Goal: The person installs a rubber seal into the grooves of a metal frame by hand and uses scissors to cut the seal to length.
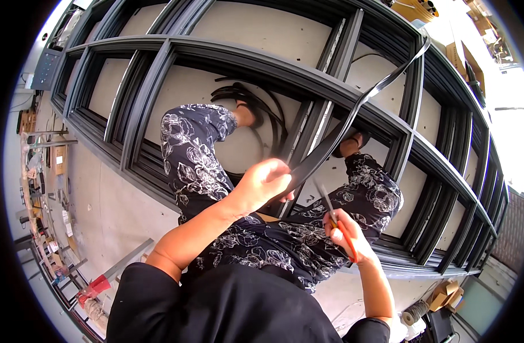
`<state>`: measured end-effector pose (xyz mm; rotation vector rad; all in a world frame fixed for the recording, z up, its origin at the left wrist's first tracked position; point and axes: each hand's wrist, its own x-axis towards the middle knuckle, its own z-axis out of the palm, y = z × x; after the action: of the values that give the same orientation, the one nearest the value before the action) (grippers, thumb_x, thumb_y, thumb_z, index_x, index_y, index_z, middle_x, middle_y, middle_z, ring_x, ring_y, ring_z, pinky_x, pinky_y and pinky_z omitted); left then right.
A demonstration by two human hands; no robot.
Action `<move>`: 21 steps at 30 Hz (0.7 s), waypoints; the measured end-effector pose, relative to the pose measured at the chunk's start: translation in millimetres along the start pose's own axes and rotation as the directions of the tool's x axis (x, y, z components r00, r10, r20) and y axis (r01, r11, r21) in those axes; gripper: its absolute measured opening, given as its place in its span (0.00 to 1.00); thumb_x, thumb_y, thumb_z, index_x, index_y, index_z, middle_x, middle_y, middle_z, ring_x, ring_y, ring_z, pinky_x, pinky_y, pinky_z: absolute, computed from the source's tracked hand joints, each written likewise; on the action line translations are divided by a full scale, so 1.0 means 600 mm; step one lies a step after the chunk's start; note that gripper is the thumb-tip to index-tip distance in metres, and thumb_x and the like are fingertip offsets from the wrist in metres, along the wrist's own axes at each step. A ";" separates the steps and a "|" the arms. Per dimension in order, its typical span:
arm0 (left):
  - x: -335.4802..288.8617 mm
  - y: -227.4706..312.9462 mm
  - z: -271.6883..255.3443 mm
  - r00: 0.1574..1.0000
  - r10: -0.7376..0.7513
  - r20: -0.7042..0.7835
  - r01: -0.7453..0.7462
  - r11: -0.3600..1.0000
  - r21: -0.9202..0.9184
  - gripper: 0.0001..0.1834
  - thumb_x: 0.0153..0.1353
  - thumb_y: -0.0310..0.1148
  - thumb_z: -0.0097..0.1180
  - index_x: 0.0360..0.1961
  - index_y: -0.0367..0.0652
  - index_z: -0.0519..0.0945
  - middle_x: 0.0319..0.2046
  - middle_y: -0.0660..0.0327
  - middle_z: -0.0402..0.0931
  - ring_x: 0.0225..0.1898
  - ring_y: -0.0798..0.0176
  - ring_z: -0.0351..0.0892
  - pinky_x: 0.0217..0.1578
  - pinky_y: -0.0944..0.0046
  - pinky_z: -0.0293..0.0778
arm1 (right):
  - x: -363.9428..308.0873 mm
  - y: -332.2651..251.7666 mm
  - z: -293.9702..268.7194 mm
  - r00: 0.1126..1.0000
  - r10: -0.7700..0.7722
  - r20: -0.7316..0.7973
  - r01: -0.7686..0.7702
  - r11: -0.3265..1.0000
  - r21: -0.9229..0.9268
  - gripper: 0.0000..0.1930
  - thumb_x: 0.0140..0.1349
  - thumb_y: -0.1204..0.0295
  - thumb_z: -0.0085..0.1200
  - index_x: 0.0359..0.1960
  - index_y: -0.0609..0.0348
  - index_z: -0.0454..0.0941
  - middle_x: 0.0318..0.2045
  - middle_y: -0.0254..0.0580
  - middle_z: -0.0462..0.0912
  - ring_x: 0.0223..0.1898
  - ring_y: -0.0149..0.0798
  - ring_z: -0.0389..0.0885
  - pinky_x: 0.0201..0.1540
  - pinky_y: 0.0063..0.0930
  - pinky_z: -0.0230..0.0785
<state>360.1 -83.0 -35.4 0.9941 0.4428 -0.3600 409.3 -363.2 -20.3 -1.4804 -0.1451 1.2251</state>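
Note:
My left hand [266, 182] is closed round a flat black rubber strip [316, 159], fingers pinching it near its lower end. From there the strip rises to the upper right and drapes over the far rail of a large dark grey metal frame [259, 62]. A pair of scissors [349, 239] with orange handles sits in my right hand [343, 226]. Its blades point up and left, apart from the strip; whether they are spread I cannot tell. Loose black strips [248, 94] lie curled inside one opening of the frame, beside my left foot.
More frames of the same kind are stacked together, their rails crossing around my legs. Along the left wall stand shelving and cardboard [60, 159], with a red item [93, 288] below. Cardboard boxes [445, 296] and a spool [415, 312] lie at the lower right.

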 end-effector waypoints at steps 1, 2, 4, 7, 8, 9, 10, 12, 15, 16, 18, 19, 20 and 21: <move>-0.001 0.001 -0.001 1.000 -0.003 -0.006 0.003 1.000 0.005 0.09 0.68 0.29 0.51 0.43 0.34 0.71 0.33 0.58 0.79 0.32 0.68 0.80 0.35 0.69 0.77 | -0.001 0.007 -0.006 0.997 0.068 0.041 -0.065 0.995 -0.071 0.27 0.58 0.50 0.63 0.46 0.61 0.72 0.30 0.32 0.72 0.34 0.28 0.70 0.41 0.24 0.67; -0.001 0.001 0.000 1.000 -0.006 -0.012 0.006 1.000 0.011 0.09 0.67 0.29 0.51 0.43 0.34 0.72 0.33 0.58 0.79 0.32 0.68 0.81 0.35 0.69 0.77 | 0.001 0.011 -0.005 0.996 0.057 0.062 -0.052 0.995 -0.080 0.30 0.57 0.47 0.63 0.46 0.61 0.71 0.30 0.31 0.71 0.33 0.27 0.68 0.38 0.23 0.65; 0.000 -0.001 0.003 1.000 -0.015 -0.016 0.016 1.000 0.013 0.09 0.67 0.29 0.52 0.43 0.34 0.72 0.33 0.58 0.79 0.32 0.68 0.81 0.35 0.70 0.77 | 0.010 0.008 0.001 0.996 0.047 0.082 -0.040 0.996 -0.085 0.32 0.56 0.45 0.63 0.47 0.62 0.70 0.30 0.31 0.71 0.32 0.26 0.67 0.36 0.21 0.63; -0.002 0.000 0.006 0.999 -0.025 -0.026 0.026 1.000 0.014 0.09 0.67 0.29 0.52 0.43 0.34 0.73 0.34 0.58 0.79 0.33 0.68 0.81 0.35 0.70 0.78 | 0.032 -0.009 0.011 0.996 0.000 0.086 0.014 0.986 -0.165 0.33 0.56 0.45 0.63 0.46 0.63 0.71 0.30 0.32 0.72 0.33 0.27 0.69 0.38 0.23 0.66; -0.004 0.002 0.006 0.999 -0.026 -0.029 0.026 1.000 0.010 0.10 0.67 0.29 0.53 0.43 0.33 0.73 0.34 0.58 0.79 0.33 0.68 0.81 0.35 0.70 0.78 | 0.038 -0.015 0.012 0.995 0.008 0.100 0.009 0.986 -0.167 0.33 0.56 0.45 0.63 0.46 0.63 0.71 0.30 0.32 0.73 0.33 0.27 0.70 0.38 0.23 0.66; -0.006 0.006 0.007 0.999 -0.025 -0.029 0.025 1.000 0.012 0.10 0.67 0.29 0.53 0.43 0.33 0.73 0.34 0.58 0.79 0.33 0.68 0.81 0.35 0.70 0.78 | 0.042 -0.018 0.013 0.993 0.015 0.114 0.004 0.985 -0.170 0.33 0.56 0.45 0.63 0.46 0.63 0.72 0.29 0.32 0.73 0.33 0.27 0.71 0.39 0.23 0.67; -0.008 0.011 0.008 0.999 -0.026 -0.032 0.027 0.999 0.027 0.10 0.67 0.29 0.53 0.43 0.33 0.73 0.34 0.58 0.79 0.33 0.68 0.81 0.36 0.70 0.78 | 0.044 -0.017 0.012 0.994 -0.011 0.111 0.031 0.983 -0.183 0.33 0.55 0.45 0.64 0.47 0.63 0.72 0.29 0.32 0.73 0.32 0.27 0.71 0.38 0.23 0.67; -0.008 0.016 0.007 0.999 -0.025 -0.033 0.027 0.999 0.043 0.10 0.67 0.30 0.53 0.43 0.33 0.73 0.34 0.58 0.79 0.34 0.68 0.82 0.36 0.70 0.78 | 0.045 -0.021 0.010 0.993 -0.009 0.119 0.030 0.984 -0.175 0.33 0.55 0.45 0.64 0.47 0.63 0.72 0.28 0.32 0.73 0.31 0.27 0.71 0.37 0.23 0.67; -0.008 0.011 0.003 1.000 -0.010 -0.023 0.011 0.999 0.041 0.10 0.66 0.30 0.54 0.43 0.33 0.73 0.34 0.58 0.79 0.34 0.68 0.82 0.36 0.71 0.78 | 0.045 -0.028 0.009 0.992 -0.010 0.122 0.035 0.979 -0.202 0.32 0.56 0.45 0.63 0.45 0.64 0.73 0.28 0.33 0.74 0.31 0.26 0.71 0.37 0.23 0.68; -0.008 0.010 0.001 1.000 -0.019 -0.022 0.020 0.999 0.032 0.10 0.66 0.30 0.54 0.43 0.33 0.73 0.34 0.58 0.79 0.34 0.68 0.82 0.36 0.71 0.78 | 0.045 -0.031 0.009 0.993 -0.020 0.119 0.047 0.971 -0.235 0.32 0.56 0.45 0.63 0.44 0.64 0.73 0.29 0.33 0.74 0.31 0.26 0.72 0.37 0.23 0.68; -0.008 0.009 -0.001 0.999 -0.027 -0.023 0.027 0.999 0.020 0.11 0.66 0.30 0.54 0.43 0.33 0.73 0.34 0.57 0.80 0.33 0.68 0.82 0.36 0.71 0.78 | 0.045 -0.032 0.011 0.995 -0.026 0.097 0.053 0.959 -0.279 0.31 0.56 0.45 0.63 0.43 0.64 0.74 0.29 0.33 0.75 0.31 0.26 0.72 0.36 0.23 0.68; -0.008 0.010 -0.001 0.999 -0.031 -0.014 0.031 0.999 0.018 0.11 0.66 0.30 0.54 0.43 0.33 0.73 0.34 0.57 0.80 0.33 0.68 0.82 0.36 0.70 0.78 | 0.045 -0.033 0.011 0.997 -0.037 0.075 0.059 0.946 -0.320 0.30 0.56 0.45 0.63 0.41 0.64 0.75 0.29 0.33 0.76 0.31 0.26 0.72 0.36 0.23 0.68; -0.007 0.010 -0.002 0.999 -0.035 -0.006 0.035 0.999 0.017 0.11 0.66 0.30 0.54 0.43 0.33 0.73 0.34 0.57 0.80 0.33 0.68 0.82 0.36 0.70 0.78 | 0.044 -0.034 0.012 0.996 -0.037 0.075 0.059 0.945 -0.321 0.30 0.56 0.45 0.63 0.41 0.64 0.75 0.29 0.33 0.76 0.31 0.26 0.72 0.36 0.23 0.68; -0.006 0.011 -0.003 0.999 -0.033 -0.006 0.033 0.999 0.016 0.11 0.66 0.30 0.54 0.43 0.33 0.73 0.34 0.57 0.80 0.33 0.68 0.82 0.36 0.70 0.78 | 0.042 -0.034 0.013 0.998 -0.022 0.054 0.039 0.936 -0.349 0.29 0.56 0.46 0.63 0.40 0.63 0.76 0.27 0.33 0.76 0.30 0.26 0.73 0.35 0.23 0.68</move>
<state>359.8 -78.0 -29.7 1.0043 0.4627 -0.3911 425.5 -334.4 -17.5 -1.7465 -0.4373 1.2558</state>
